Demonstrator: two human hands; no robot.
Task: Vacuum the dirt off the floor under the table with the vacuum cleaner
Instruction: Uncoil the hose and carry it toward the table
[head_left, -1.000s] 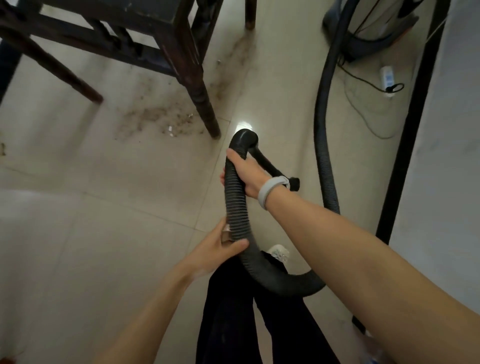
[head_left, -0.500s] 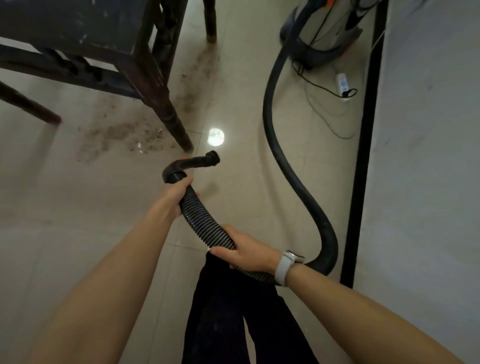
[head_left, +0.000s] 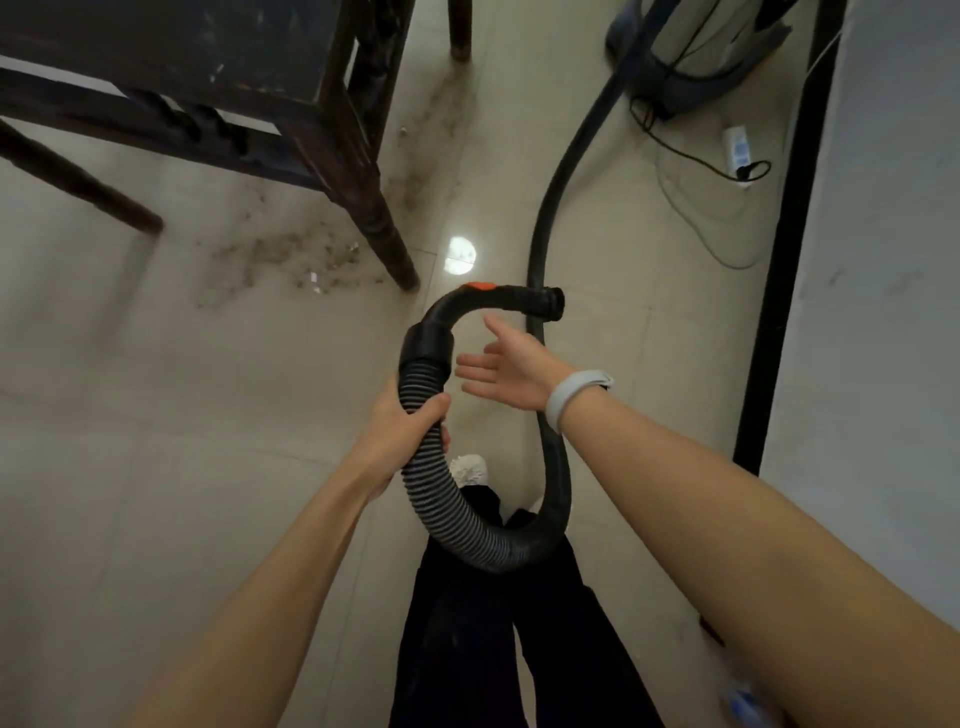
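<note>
My left hand (head_left: 402, 423) grips the ribbed black vacuum hose (head_left: 447, 509) just below its curved rigid handle piece (head_left: 467, 304), which carries an orange button and ends in an open nozzle pointing right. My right hand (head_left: 506, 371) hovers beside the handle with fingers spread, holding nothing. The hose loops down by my legs and runs back along the floor to the vacuum cleaner body (head_left: 696, 57) at the top right. Brown dirt (head_left: 291, 260) lies scattered on the tiles under the dark wooden table (head_left: 208, 62), beside its near leg (head_left: 384, 228).
A power strip (head_left: 737, 153) with a cord lies on the floor by the vacuum. A white wall with a black baseboard (head_left: 779, 291) runs along the right. More dirt (head_left: 431, 140) trails behind the table leg. My dark trousers and one foot are below the hose.
My right hand has let go of the hose and moved up beside the handle, fingers spread. The handle has turned so its orange button shows. My left hand keeps its grip.
</note>
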